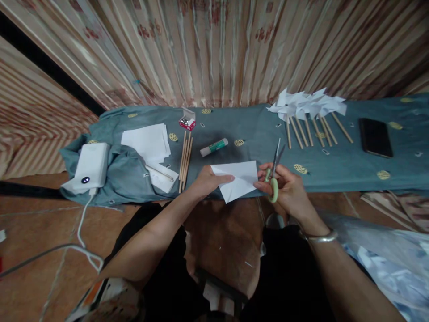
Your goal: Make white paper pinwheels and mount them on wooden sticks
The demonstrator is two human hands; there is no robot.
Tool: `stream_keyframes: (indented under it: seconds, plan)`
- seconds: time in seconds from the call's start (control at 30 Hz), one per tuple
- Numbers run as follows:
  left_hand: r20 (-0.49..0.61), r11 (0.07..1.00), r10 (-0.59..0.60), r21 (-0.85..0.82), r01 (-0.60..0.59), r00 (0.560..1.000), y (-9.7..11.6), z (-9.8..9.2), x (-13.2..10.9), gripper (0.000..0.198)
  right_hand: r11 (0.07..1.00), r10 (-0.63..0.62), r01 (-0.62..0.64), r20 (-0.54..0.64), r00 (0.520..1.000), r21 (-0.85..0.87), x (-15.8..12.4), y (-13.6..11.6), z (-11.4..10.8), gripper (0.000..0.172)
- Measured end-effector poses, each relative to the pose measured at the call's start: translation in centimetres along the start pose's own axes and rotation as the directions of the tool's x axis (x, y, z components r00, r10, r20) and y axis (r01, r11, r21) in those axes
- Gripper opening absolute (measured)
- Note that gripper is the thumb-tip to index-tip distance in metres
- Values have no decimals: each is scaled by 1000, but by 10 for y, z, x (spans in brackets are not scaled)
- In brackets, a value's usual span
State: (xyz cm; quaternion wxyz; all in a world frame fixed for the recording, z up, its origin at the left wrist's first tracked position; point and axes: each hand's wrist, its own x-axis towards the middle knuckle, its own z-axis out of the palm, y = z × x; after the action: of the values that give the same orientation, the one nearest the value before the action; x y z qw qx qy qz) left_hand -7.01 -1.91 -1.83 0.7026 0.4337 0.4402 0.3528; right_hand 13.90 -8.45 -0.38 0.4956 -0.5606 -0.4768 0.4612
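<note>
My left hand (pixel 206 182) pinches the left edge of a folded white paper (pixel 238 179), held just above the near edge of a teal cloth-covered bench (pixel 254 129). My right hand (pixel 284 188) grips green-handled scissors (pixel 275 172), their blades slightly parted and pointing up and away, beside the paper's right edge. A silver bangle sits on my right wrist.
On the cloth lie a glue stick (pixel 213 147), a bundle of wooden sticks (pixel 185 160), a stack of white paper sheets (pixel 147 143), a small red pin box (pixel 187 121), several paper pinwheels on sticks (pixel 308 114), a black phone (pixel 375 137) and a white power bank (pixel 90 166) with a cable.
</note>
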Motion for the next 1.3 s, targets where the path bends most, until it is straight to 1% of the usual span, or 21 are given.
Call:
stream_keyframes:
  seconds: [0.1, 0.17, 0.2, 0.23, 0.33, 0.37, 0.43, 0.5, 0.53, 0.6, 0.67, 0.73, 0.87, 0.97, 1.03, 1.1, 1.17, 1.2, 1.23, 1.3]
  plan:
    - [51, 998, -49, 49, 46, 997, 0, 3, -2, 33, 996, 52, -55, 51, 997, 63, 0, 3, 8, 42]
    - [61, 997, -76, 25, 74, 995, 1, 5, -2, 37, 990, 94, -99, 58, 994, 104, 0, 5, 12, 43]
    - [67, 996, -84, -8, 85, 994, 2, 6, -2, 39, 986, 105, -109, 42, 994, 125, 1, 6, 14, 44]
    - [80, 994, -85, -54, 90, 993, 2, 7, -2, 43, 984, 107, -107, 8, 994, 143, 2, 7, 16, 45]
    - [151, 977, -44, -200, 74, 988, 2, 13, -6, 60, 982, 88, -59, -159, 983, 177, 7, 11, 19, 45]
    - [169, 974, -24, -217, 61, 985, 2, 16, -7, 63, 981, 86, -47, -206, 975, 186, 9, 11, 20, 45]
    - [178, 982, 6, -187, 28, 984, -1, 21, -11, 63, 978, 96, -42, -259, 961, 205, 11, 11, 23, 47]
    - [136, 992, 18, -127, -1, 991, -5, 26, -14, 60, 974, 107, -46, -269, 957, 222, 12, 10, 27, 51]
    - [90, 995, 18, -100, -9, 996, -7, 28, -15, 58, 972, 110, -48, -265, 958, 228, 12, 9, 29, 52]
    - [-35, 998, 1, -56, -3, 999, -11, 30, -15, 51, 970, 115, -55, -246, 962, 238, 11, 7, 33, 53]
    - [-150, 999, -18, -44, 11, 989, -13, 31, -13, 43, 967, 131, -75, -222, 966, 245, 10, 5, 35, 53]
    - [-202, 997, -27, -71, 13, 979, -14, 30, -11, 39, 965, 151, -103, -190, 970, 242, 9, 3, 36, 52]
    - [-224, 990, -18, -140, -14, 974, -10, 27, -6, 41, 975, 143, -121, -109, 984, 187, 6, 0, 36, 49]
    - [-296, 987, 20, -144, -66, 955, -4, 19, 0, 42, 982, 141, -138, -16, 990, 129, 1, 1, 33, 46]
    - [-341, 984, 59, -136, -112, 938, 2, 12, 5, 41, 984, 158, -164, 84, 984, 70, -3, 2, 31, 46]
    - [-361, 980, 90, -135, -147, 928, 7, 7, 8, 40, 983, 182, -186, 238, 954, -8, -8, 2, 28, 45]
    - [-367, 976, 110, -135, -170, 924, 10, 4, 9, 40, 977, 211, -199, 394, 895, -70, -13, 0, 26, 43]
    - [-369, 975, 117, -134, -177, 922, 11, 3, 9, 40, 975, 222, -204, 450, 865, -88, -15, -2, 26, 43]
    - [-371, 975, 121, -127, -179, 921, 12, 3, 9, 39, 973, 230, -210, 489, 841, -97, -17, -3, 26, 44]
    - [-378, 979, 126, -103, -178, 917, 11, 4, 8, 38, 969, 244, -225, 523, 817, -100, -19, -5, 26, 45]
